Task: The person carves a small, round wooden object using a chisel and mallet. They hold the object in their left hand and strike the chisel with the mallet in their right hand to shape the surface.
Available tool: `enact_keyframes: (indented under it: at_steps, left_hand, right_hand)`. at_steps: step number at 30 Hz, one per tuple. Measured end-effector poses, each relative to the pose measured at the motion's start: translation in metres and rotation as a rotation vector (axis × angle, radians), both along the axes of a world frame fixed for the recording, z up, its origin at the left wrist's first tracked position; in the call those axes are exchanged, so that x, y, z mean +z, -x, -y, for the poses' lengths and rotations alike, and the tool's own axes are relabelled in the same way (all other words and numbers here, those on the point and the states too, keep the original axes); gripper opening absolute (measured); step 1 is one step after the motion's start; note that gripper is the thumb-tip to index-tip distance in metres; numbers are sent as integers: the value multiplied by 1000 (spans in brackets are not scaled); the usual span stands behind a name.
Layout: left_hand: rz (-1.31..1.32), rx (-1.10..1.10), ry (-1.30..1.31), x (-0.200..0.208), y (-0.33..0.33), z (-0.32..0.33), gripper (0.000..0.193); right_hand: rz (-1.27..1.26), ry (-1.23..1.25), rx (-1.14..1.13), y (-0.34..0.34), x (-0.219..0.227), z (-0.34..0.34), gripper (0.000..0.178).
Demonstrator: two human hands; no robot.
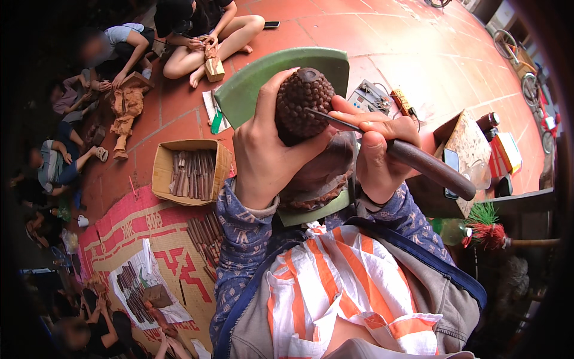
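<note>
A dark brown carved wooden statue (304, 99) stands right in front of me, its head covered in rows of small round knobs. My left hand (266, 140) is wrapped around the left side of that head, thumb stretched across below the knobs. In my right hand (382, 140) is a carving chisel (431, 169) with a thick dark wooden handle, which points down to the right. The chisel's thin metal blade reaches left, its tip at the knobs. My hands and the head hide part of the statue's lower body. Behind it curves a green plastic chair (281, 75).
To the left, a cardboard box (160, 173) holds several chisels; more chisels (203, 239) lie on a red-patterned mat (119, 224). Several people sit on the tiled floor at left, some with carvings. At right are a cluttered table (526, 200), a power strip (403, 103) and a red-green brush (491, 230).
</note>
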State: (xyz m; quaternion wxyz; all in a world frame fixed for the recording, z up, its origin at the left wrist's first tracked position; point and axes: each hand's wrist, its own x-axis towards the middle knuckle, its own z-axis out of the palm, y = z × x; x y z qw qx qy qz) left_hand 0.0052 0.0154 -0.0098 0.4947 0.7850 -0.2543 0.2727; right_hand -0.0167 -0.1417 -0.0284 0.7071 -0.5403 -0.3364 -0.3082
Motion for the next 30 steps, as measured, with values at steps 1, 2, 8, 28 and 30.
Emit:
enact_keyframes:
  at_steps: [1, 2, 8, 28, 30]
  left_hand:
    - [2, -2, 2, 0, 0, 1, 70]
    - [2, -2, 4, -1, -1, 0, 70]
    - [-17, -13, 15, -3, -2, -2, 71]
    - [-52, -11, -12, -1, 0, -2, 72]
    - [-49, -12, -6, 0, 0, -2, 72]
  right_hand:
    - [26, -42, 108, -3, -3, 1, 14]
    - [19, -63, 110, -3, -4, 1, 14]
    - [105, -45, -22, -2, -3, -2, 15]
    - [208, 83, -289, 4, 14, -10, 16]
    - [174, 104, -317, 8, 19, -11, 15]
